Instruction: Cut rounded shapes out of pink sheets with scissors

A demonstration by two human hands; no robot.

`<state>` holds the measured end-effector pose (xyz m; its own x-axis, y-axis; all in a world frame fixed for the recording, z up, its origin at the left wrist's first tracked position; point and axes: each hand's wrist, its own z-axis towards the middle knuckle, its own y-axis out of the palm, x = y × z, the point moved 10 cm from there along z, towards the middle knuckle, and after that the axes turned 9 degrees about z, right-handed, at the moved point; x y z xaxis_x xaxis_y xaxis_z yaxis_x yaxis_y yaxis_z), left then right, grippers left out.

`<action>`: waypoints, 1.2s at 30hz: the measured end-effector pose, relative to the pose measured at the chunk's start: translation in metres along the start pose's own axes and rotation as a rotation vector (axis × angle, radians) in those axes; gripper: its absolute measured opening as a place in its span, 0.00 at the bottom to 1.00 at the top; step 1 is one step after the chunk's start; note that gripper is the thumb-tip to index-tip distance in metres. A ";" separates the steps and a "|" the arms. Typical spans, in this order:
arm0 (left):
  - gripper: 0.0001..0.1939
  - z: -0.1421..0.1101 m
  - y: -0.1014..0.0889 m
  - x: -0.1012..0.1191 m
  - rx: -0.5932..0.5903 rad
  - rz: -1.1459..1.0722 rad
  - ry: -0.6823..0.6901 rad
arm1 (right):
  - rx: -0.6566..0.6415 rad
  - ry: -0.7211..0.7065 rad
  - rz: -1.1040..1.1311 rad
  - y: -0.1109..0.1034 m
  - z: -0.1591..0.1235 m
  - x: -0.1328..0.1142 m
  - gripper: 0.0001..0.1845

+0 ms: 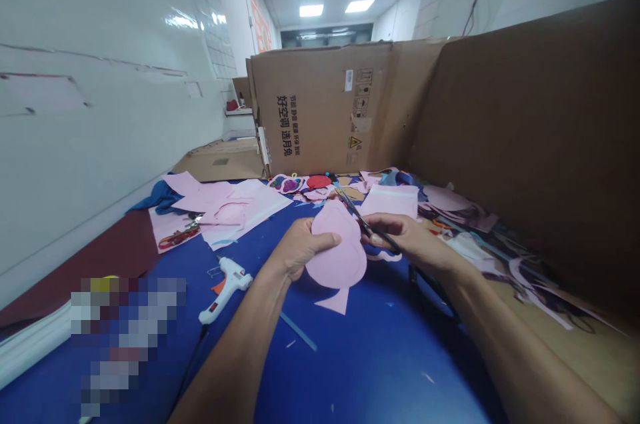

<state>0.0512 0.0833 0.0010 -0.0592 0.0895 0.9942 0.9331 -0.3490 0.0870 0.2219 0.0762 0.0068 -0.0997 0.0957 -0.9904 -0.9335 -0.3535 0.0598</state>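
A pink gourd-shaped paper cutout point(345, 267) is pinched in my left hand point(300, 247), the thumb lying across its face. An inner outline shows on the paper. My right hand point(395, 234) grips black-handled scissors point(367, 227), whose blades point up and left along the cutout's upper right edge. Whether the blades touch the paper I cannot tell. A pink paper offcut point(336, 302) shows under the cutout, and a curved pink strip point(385, 256) lies below my right hand.
A white glue gun point(226, 287) with a black cord lies left of my left arm. Pink sheets point(250, 207) and red-handled scissors point(180, 236) lie farther left. Decorated pieces point(290, 184) lie at the back. Cardboard point(320, 111) walls the back and right, with scraps point(525, 277) along the right.
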 end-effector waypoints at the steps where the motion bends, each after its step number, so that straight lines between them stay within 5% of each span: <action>1: 0.19 0.000 0.001 0.000 -0.012 0.010 -0.001 | -0.006 0.006 0.010 0.000 0.000 0.001 0.26; 11: 0.23 0.000 0.006 -0.003 -0.092 0.073 -0.017 | -0.047 -0.019 0.132 -0.004 -0.001 0.002 0.25; 36: 0.18 -0.004 0.011 -0.009 -0.131 0.121 -0.094 | -0.022 0.023 -0.163 0.000 -0.009 -0.017 0.30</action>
<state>0.0603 0.0749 -0.0065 0.0898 0.1243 0.9882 0.8769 -0.4803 -0.0193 0.2262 0.0662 0.0227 0.0604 0.1321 -0.9894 -0.9287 -0.3558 -0.1042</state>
